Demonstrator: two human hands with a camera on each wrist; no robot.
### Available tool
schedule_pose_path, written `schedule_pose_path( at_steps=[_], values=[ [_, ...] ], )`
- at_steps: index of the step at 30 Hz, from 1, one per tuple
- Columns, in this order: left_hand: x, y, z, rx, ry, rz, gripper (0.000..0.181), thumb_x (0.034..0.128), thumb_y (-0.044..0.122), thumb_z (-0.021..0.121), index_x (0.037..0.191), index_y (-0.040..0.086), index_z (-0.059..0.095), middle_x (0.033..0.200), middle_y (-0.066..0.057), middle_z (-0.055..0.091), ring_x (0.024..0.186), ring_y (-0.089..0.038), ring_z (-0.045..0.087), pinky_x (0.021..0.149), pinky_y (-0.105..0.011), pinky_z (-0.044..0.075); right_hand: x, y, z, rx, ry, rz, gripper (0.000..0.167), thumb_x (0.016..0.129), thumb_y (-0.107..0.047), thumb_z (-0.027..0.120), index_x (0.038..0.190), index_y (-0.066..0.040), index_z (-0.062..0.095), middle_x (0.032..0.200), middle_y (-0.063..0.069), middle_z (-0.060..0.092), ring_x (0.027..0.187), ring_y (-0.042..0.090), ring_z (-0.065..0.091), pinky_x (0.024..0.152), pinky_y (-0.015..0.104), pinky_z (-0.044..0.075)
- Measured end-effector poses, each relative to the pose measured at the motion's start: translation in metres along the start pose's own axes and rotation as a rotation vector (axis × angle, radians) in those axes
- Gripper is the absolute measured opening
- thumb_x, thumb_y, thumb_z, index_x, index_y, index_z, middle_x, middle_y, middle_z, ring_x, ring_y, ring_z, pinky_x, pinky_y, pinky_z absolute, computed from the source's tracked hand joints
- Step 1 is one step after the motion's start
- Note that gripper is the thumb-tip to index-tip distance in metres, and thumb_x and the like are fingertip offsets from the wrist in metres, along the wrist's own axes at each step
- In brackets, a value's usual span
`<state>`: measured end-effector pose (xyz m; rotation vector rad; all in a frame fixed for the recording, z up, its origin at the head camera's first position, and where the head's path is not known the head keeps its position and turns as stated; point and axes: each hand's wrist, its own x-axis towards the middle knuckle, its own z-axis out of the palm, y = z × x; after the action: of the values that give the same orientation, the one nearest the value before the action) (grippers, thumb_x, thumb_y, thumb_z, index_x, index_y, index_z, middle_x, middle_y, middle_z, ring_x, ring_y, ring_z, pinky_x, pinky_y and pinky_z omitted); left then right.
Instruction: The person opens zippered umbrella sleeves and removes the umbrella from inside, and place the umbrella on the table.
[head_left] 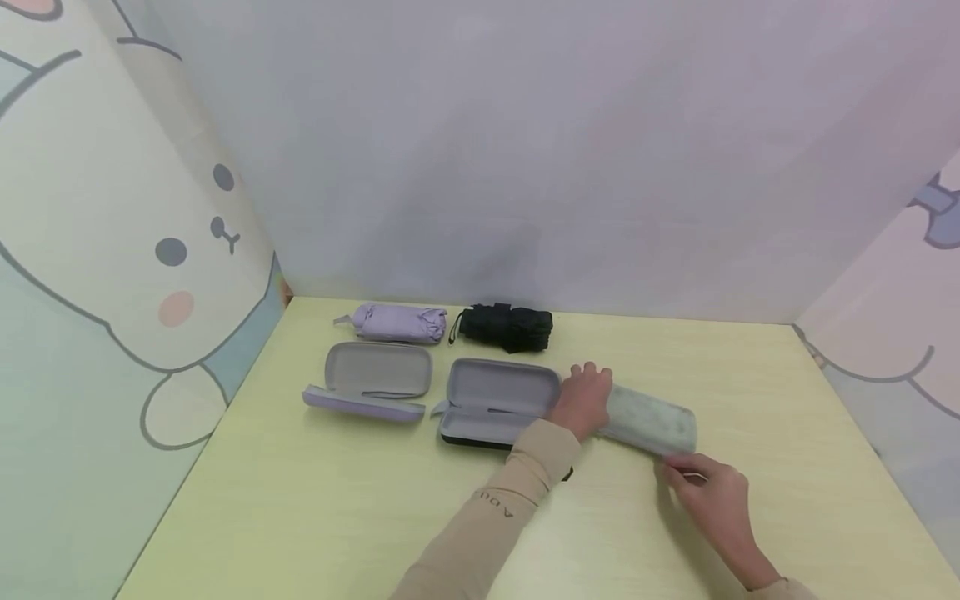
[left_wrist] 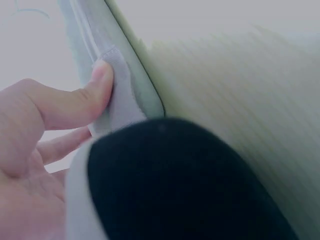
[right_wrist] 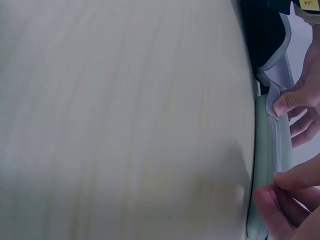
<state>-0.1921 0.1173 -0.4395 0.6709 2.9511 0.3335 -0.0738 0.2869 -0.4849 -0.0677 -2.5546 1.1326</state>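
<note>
A pale green zippered case [head_left: 652,421] lies closed on the table, slightly angled. My left hand [head_left: 588,402] grips its left end; in the left wrist view the thumb [left_wrist: 102,80] presses a grey fabric tab [left_wrist: 120,85] against the case's side. At the front right corner, my right hand [head_left: 716,500] pinches at the zip line, thumb and index fingertips together in the right wrist view. The zipper pull itself is hidden by those fingers. Beside my left hand stands an open grey-lined case [head_left: 502,387] with a dark underside, partly covered by the left wrist.
Farther left, an open lavender case [head_left: 378,369] has its lavender half tipped toward the front. Behind the cases lie a folded lavender umbrella [head_left: 401,323] and a folded black umbrella [head_left: 510,327]. Printed panels [head_left: 525,167] border the yellowish table [head_left: 300,517] at back and sides.
</note>
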Motion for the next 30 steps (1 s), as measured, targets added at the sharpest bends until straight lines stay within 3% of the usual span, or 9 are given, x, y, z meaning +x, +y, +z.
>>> schedule_pose_path(
  at_steps=[13,24,30],
  values=[
    [-0.01,0.001,0.008,0.01,0.099,-0.031,0.037,0.07,0.023,0.078,0.101,0.015,0.06,0.095,-0.003,0.054,0.085,-0.02,0.05,0.061,-0.026,0.04,0.005,-0.003,0.013,0.039,0.023,-0.029,0.009,0.069,0.007,0.075,0.074,0.0,0.073,0.068,0.013,0.069,0.057,-0.01,0.058,0.053,0.01,0.046],
    [-0.014,0.005,0.013,0.023,0.118,-0.08,0.041,0.0692,0.025,0.079,0.104,0.017,0.059,0.097,-0.002,0.053,0.088,-0.019,0.048,0.06,-0.026,0.04,0.009,-0.009,0.03,0.054,0.038,-0.17,0.016,0.063,0.013,0.076,0.07,-0.001,0.072,0.064,0.01,0.068,0.057,-0.008,0.059,0.053,0.011,0.047],
    [-0.016,0.006,0.013,0.024,0.106,-0.084,0.041,0.0703,0.026,0.079,0.105,0.016,0.059,0.095,-0.002,0.052,0.088,-0.019,0.048,0.06,-0.026,0.039,0.012,-0.014,0.037,0.045,0.034,-0.203,0.018,0.062,0.014,0.076,0.069,-0.002,0.072,0.064,0.008,0.068,0.058,-0.006,0.06,0.054,0.012,0.047]
  ],
)
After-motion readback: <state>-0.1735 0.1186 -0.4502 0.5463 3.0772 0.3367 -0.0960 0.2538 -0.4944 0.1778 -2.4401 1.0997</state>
